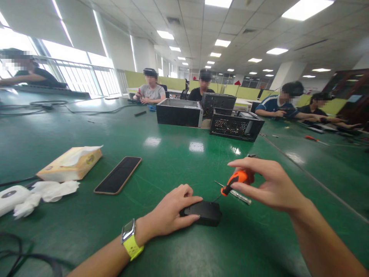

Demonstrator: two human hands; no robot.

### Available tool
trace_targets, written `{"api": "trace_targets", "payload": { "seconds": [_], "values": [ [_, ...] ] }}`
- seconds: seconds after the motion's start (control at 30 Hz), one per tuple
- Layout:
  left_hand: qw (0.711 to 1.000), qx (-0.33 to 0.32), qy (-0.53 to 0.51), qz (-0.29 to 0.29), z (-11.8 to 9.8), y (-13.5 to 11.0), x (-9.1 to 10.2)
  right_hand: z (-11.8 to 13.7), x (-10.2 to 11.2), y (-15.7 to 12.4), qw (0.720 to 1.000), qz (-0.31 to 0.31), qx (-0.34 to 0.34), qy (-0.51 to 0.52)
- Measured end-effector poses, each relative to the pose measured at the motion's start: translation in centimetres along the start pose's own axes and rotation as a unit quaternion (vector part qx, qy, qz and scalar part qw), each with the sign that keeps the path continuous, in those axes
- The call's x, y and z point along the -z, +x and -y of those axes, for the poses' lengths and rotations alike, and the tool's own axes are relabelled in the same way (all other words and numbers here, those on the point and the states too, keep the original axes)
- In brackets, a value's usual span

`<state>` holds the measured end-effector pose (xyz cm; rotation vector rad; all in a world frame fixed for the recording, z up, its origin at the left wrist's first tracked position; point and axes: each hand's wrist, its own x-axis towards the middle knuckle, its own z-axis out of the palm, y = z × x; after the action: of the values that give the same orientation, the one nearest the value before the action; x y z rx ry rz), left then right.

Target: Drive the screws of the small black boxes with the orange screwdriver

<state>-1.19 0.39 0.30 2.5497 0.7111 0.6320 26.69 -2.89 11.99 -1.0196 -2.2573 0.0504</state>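
Note:
My left hand [175, 211] grips the left end of a small black box-shaped device [209, 212] lying on the green table, thumb on the near side and fingers over the far side. Held in my right hand [265, 181] is an orange and black screwdriver [235, 181], tilted so that its thin shaft points down to the left. The shaft's tip meets the top far edge of the device, though I cannot make out a screw there. Behind the orange handle lies a slim silver screwdriver [241, 197] on the table.
Left of my hands are a phone [118, 175], a tissue pack [72, 163], crumpled tissues [52, 192] and a white device [13, 199]. Two open computer cases [178, 115] [236, 125] stand ahead. Black cables [29, 254] lie at lower left. Several people sit around the table.

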Motion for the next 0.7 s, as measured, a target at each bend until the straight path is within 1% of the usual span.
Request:
{"api": "trace_targets", "payload": {
  "seconds": [0.07, 0.13, 0.27, 0.33, 0.5, 0.63, 0.7],
  "values": [
    [1.000, -0.001, -0.001, -0.002, 0.05, -0.04, -0.05, -0.01, -0.14, 0.03, 0.999, -0.017, -0.001, -0.032],
    [1.000, -0.003, 0.000, -0.002, 0.11, -0.06, -0.09, 0.01, -0.18, 0.08, 0.999, -0.022, 0.002, -0.037],
    [1.000, -0.004, 0.002, -0.002, 0.17, -0.05, -0.11, 0.11, 0.13, 0.16, 1.000, 0.018, 0.008, 0.007],
    [1.000, -0.005, 0.002, -0.003, 0.17, -0.04, -0.09, 0.12, 0.30, 0.16, 1.000, 0.030, 0.002, 0.007],
    [1.000, -0.008, -0.001, -0.011, 0.14, -0.02, -0.08, 0.01, 0.36, 0.14, 0.999, 0.014, -0.014, -0.026],
    [1.000, -0.008, -0.001, -0.013, 0.19, -0.03, -0.14, -0.04, 0.36, 0.14, 0.999, 0.035, -0.010, -0.003],
    [1.000, -0.007, -0.001, -0.012, 0.22, -0.04, -0.17, -0.07, 0.33, 0.12, 0.999, 0.030, -0.018, -0.015]
  ]
}}
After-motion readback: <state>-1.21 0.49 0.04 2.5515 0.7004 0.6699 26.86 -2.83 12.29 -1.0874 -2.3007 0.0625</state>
